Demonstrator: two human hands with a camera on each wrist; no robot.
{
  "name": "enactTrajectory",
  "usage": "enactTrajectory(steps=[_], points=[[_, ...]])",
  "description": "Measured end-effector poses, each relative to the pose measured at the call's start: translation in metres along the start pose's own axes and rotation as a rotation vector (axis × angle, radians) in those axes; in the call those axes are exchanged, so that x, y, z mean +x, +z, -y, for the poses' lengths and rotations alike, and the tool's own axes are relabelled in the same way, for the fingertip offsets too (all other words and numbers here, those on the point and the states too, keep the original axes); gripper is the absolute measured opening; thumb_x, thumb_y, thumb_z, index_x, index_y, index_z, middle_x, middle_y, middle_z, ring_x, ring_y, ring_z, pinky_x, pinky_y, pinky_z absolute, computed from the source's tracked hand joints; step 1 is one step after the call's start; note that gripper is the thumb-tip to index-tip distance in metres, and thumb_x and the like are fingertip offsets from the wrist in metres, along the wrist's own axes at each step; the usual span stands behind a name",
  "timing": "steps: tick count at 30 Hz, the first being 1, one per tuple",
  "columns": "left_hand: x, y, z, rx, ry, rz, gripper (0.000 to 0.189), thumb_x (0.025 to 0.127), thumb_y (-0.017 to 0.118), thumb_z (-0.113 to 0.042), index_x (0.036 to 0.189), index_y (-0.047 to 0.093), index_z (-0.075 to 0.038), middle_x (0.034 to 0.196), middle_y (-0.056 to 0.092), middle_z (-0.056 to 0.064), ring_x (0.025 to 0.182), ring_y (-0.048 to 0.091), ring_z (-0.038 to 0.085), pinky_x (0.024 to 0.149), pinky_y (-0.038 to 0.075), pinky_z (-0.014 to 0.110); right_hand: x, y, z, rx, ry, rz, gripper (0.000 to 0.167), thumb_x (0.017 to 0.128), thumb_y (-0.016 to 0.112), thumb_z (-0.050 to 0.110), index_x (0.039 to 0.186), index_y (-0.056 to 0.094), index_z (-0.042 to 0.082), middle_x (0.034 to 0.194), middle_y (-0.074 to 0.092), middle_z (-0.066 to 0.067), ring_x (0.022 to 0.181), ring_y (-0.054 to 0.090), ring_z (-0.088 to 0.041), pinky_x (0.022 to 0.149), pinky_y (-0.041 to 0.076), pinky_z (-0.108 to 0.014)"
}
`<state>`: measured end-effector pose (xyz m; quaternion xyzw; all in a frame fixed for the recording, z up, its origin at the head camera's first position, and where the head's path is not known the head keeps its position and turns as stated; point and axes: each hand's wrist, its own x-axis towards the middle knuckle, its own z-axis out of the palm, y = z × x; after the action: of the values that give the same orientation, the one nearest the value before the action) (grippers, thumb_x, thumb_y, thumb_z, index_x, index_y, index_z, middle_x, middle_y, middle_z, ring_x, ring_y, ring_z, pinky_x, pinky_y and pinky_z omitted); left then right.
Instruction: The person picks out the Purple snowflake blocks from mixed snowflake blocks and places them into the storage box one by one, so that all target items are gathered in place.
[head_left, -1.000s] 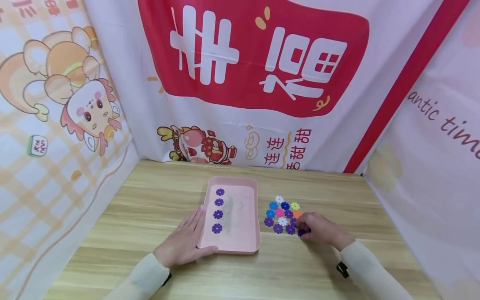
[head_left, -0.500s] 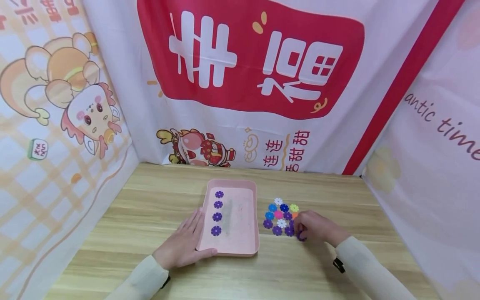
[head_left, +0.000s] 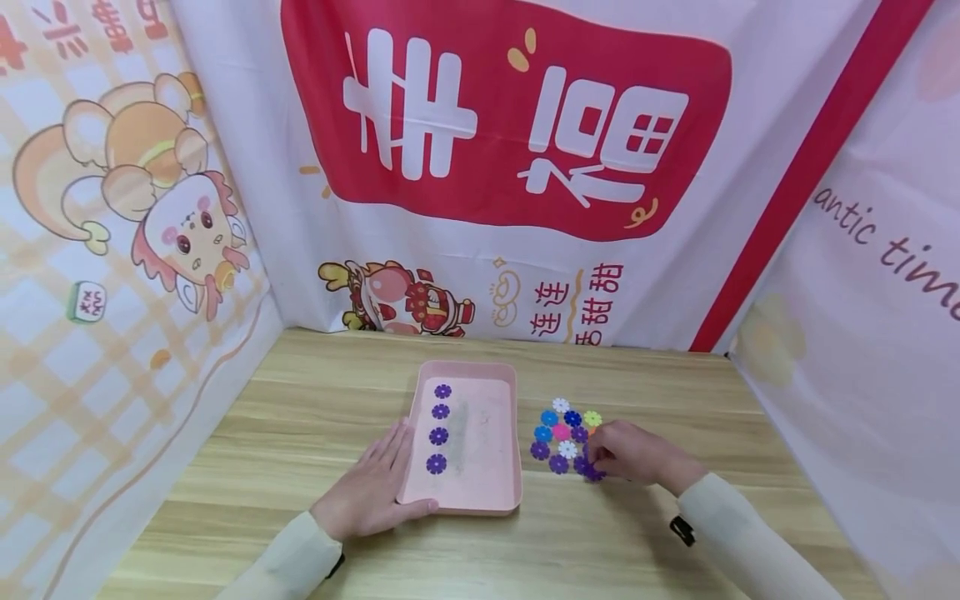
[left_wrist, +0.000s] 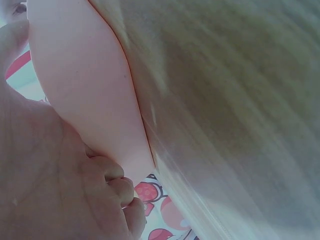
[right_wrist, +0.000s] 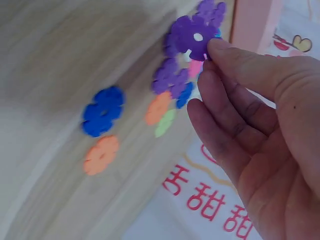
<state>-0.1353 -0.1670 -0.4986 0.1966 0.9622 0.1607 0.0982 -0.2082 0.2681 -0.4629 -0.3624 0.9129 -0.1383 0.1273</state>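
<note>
Between thumb and forefinger, my right hand (head_left: 639, 452) pinches a purple flower-shaped snowflake disc (right_wrist: 192, 39), raised over the other discs in the right wrist view. A group of discs lies under and beside that hand: purple (head_left: 540, 450), white (head_left: 567, 449), pink (head_left: 562, 432), blue and yellow-green (head_left: 592, 418). My left hand (head_left: 367, 492) rests along the left side of a pink tray (head_left: 487, 433), its thumb at the front rim. Several purple discs (head_left: 438, 436) stand in a column on the tray's left half. In the left wrist view the fingers touch the tray wall (left_wrist: 90, 75).
A blue disc (right_wrist: 103, 111) and an orange disc (right_wrist: 101, 155) lie apart from the group, behind the right hand as the head view sees it. The wooden table (head_left: 330, 375) is bounded by printed cloth walls (head_left: 510, 283) at the back and sides.
My right hand has lifted a purple disc from the near right of the group and shifted slightly left. The left hand stays at the tray, and the tray's column of discs is the same.
</note>
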Motion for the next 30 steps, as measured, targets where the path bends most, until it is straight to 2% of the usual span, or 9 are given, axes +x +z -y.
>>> enactTrajectory(steps=[5, 9, 15, 21, 30], points=[[0.001, 0.0, 0.0, 0.003, 0.0, 0.004, 0.119, 0.094, 0.053, -0.081, 0.168, 0.01, 0.002, 0.178, 0.004, 0.021, 0.166, 0.01, 0.04, 0.133, 0.019, 0.061, 0.008, -0.007, 0.013, 0.032, -0.04, -0.037, 0.012, 0.096, 0.077, 0.007, 0.087, 0.075, 0.014, 0.08, 0.07, 0.007, 0.069, 0.053, 0.001, 0.063, 0.052, -0.019], [0.001, 0.0, 0.0, 0.002, -0.001, 0.004, 0.119, 0.094, 0.053, -0.081, 0.168, 0.011, 0.003, 0.178, 0.004, 0.021, 0.166, 0.01, 0.04, 0.133, 0.019, 0.061, 0.018, -0.015, 0.029, 0.044, -0.044, -0.036, 0.01, 0.098, 0.075, 0.009, 0.09, 0.077, 0.014, 0.081, 0.073, 0.005, 0.068, 0.056, 0.0, 0.064, 0.055, -0.018], [-0.002, -0.001, 0.002, 0.01, -0.002, -0.006, 0.119, 0.094, 0.054, -0.08, 0.167, 0.011, 0.004, 0.178, 0.005, 0.022, 0.165, 0.011, 0.041, 0.133, 0.02, 0.06, 0.04, -0.023, 0.052, 0.007, -0.07, -0.046, 0.006, 0.099, 0.075, 0.014, 0.094, 0.079, 0.016, 0.084, 0.071, 0.011, 0.069, 0.058, 0.0, 0.066, 0.056, -0.016], [-0.001, 0.002, 0.001, 0.009, 0.002, -0.006, 0.12, 0.093, 0.053, -0.081, 0.167, 0.011, 0.003, 0.178, 0.004, 0.022, 0.166, 0.01, 0.041, 0.133, 0.02, 0.06, 0.059, -0.02, 0.074, -0.006, -0.122, -0.057, 0.009, 0.098, 0.077, 0.016, 0.089, 0.076, 0.016, 0.081, 0.071, 0.011, 0.066, 0.058, 0.002, 0.064, 0.055, -0.015], [0.0, 0.001, 0.0, 0.006, 0.008, -0.017, 0.121, 0.092, 0.055, -0.081, 0.167, 0.012, 0.004, 0.177, 0.006, 0.022, 0.165, 0.012, 0.042, 0.133, 0.021, 0.06, 0.092, -0.007, 0.11, 0.008, -0.165, -0.007, 0.007, 0.099, 0.074, 0.012, 0.096, 0.078, 0.017, 0.091, 0.077, 0.008, 0.075, 0.062, 0.004, 0.069, 0.055, -0.01]])
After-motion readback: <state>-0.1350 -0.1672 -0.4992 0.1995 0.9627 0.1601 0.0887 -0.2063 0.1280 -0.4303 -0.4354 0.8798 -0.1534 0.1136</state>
